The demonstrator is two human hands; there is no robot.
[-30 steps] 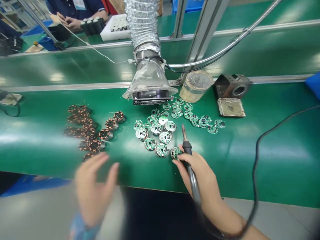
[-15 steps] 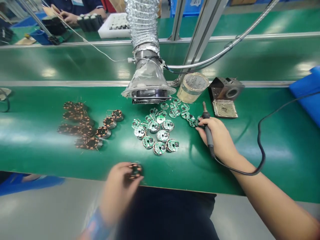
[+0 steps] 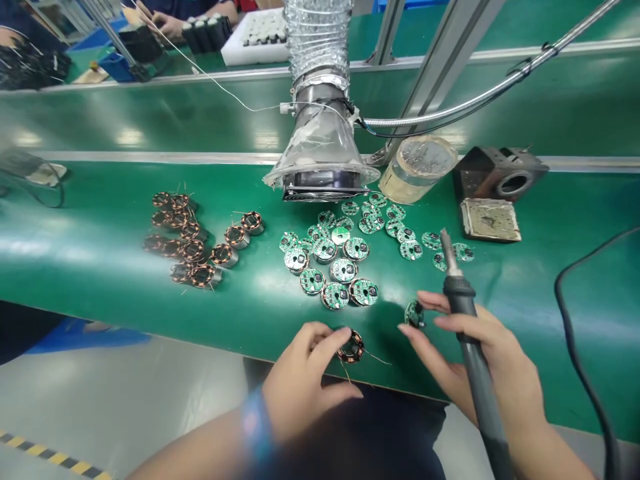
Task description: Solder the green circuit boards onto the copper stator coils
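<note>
My left hand (image 3: 313, 373) grips a copper-wound motor stator (image 3: 351, 347) at the table's front edge, with thin wire ends sticking out of it. In my right hand (image 3: 490, 367) lies a soldering iron (image 3: 467, 327), tip pointing up and away. The fingertips of that same hand also pinch a small round green circuit board (image 3: 414, 313), seen tilted, apart from the stator. Beyond my hands, several stators topped with boards (image 3: 343, 271) stand close together. Loose round circuit boards (image 3: 370, 223) are spread behind and to the right of them.
Several bare stators (image 3: 193, 250) stand to the left. A fume extraction hood (image 3: 323, 157) hangs over the back, beside a clear tub (image 3: 420, 167). At the right are an iron stand (image 3: 500, 177) with a sponge tray (image 3: 490, 220) and a black cord (image 3: 570, 333). Another person's hands (image 3: 167, 23) show across the bench.
My left hand has brought the stator rightward. My right hand has drawn back towards me with the soldering iron, now holding a circuit board away from the loose ones. The view has shifted.
</note>
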